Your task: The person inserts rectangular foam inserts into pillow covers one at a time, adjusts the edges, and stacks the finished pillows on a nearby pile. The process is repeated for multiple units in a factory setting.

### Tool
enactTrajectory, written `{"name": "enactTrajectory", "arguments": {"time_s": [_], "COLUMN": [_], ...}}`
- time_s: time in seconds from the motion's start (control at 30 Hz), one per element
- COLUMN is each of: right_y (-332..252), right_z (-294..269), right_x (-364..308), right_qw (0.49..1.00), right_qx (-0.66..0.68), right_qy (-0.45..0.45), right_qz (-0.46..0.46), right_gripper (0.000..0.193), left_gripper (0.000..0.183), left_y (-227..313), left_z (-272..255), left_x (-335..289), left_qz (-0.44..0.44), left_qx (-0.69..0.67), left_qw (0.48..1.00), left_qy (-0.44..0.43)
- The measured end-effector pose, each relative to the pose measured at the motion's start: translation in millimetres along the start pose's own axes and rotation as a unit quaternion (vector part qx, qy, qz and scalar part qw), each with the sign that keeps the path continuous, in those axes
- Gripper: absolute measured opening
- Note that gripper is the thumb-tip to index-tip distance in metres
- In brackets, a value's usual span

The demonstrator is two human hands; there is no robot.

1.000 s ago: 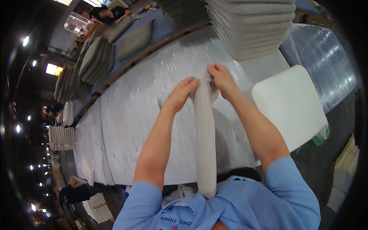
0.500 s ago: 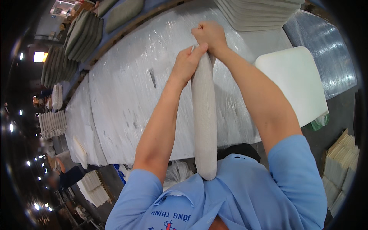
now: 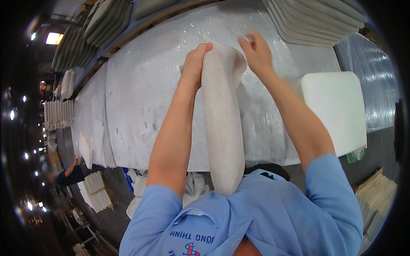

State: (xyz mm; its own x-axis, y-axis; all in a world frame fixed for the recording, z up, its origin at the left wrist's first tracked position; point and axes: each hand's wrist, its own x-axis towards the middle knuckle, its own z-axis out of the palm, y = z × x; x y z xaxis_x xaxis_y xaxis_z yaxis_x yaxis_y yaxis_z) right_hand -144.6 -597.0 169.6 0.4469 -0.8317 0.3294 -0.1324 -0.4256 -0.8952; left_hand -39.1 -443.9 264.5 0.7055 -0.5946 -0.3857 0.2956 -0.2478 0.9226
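Note:
A long white woven cushion cover (image 3: 222, 123) stands on edge between my arms, its lower end against my blue shirt. My left hand (image 3: 195, 62) grips the cover's top left corner. My right hand (image 3: 255, 52) is at the cover's top right, fingers spread and blurred by motion, touching or just off the loose flap of fabric. The cover leans over a long table wrapped in clear plastic film (image 3: 145, 94). A white square foam pad (image 3: 335, 109) lies on the table to my right.
A stack of grey-white cushions (image 3: 316, 19) sits at the table's far right. More cushions (image 3: 81, 42) are stacked at the far left, and white pieces (image 3: 59, 114) are lined on a bench. A person in dark clothes (image 3: 70, 175) works at lower left.
The cover's top has been pulled wider. My right hand has come off its tight grip beside my left hand and moved to the right, fingers now spread.

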Motion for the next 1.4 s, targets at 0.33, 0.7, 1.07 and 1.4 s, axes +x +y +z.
{"name": "enactTrajectory", "arguments": {"time_s": [0.33, 0.7, 1.07, 1.4], "right_y": [35, -162, -128, -89], "right_z": [-71, -92, -22, 42], "right_x": [-234, -123, -57, 26], "right_qw": [0.886, 0.861, 0.797, 0.839], "right_qx": [0.118, 0.259, 0.241, 0.244], "right_qy": [-0.276, -0.293, -0.375, -0.31], "right_qz": [0.355, -0.326, -0.407, -0.376], "right_gripper": [0.051, 0.024, 0.018, 0.021], "left_gripper": [0.033, 0.032, 0.039, 0.041], "left_y": [10, 14, 1, -5], "left_z": [-18, -39, -5, -16], "left_x": [55, 122, 102, 109], "left_qz": [-0.006, -0.013, 0.024, 0.004], "left_qx": [0.014, -0.02, -0.017, -0.029], "left_qw": [0.999, 0.997, 0.999, 1.0], "left_qy": [0.043, 0.079, 0.044, -0.004]}}
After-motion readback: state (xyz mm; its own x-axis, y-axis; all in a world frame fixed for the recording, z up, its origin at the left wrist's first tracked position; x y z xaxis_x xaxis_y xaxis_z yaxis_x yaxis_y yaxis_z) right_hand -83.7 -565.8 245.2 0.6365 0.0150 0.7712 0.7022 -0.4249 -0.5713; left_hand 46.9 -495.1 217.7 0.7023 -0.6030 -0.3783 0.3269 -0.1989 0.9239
